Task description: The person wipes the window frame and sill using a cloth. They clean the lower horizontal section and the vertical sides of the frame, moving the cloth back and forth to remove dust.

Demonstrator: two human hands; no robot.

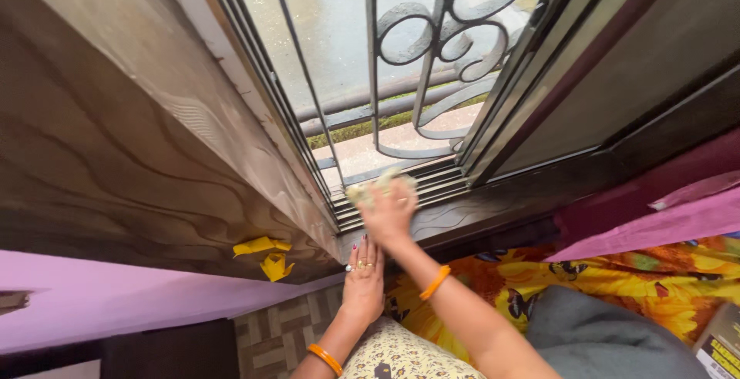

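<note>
From the head camera, the right hand (391, 213) presses a pale cloth (370, 189) onto the window track (432, 186); most of the cloth is hidden, blurred, bunched lengthwise from nine to three o'clock. At six o'clock, the left hand (364, 277) lies flat, fingers loose, on the sill (478, 217).

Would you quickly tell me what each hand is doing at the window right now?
Left hand: open, flat against the wooden sill, holding nothing.
Right hand: pressing a pale cloth onto the window track.

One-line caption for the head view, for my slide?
Right hand presses a pale cloth on the window track; left hand rests below.
</note>
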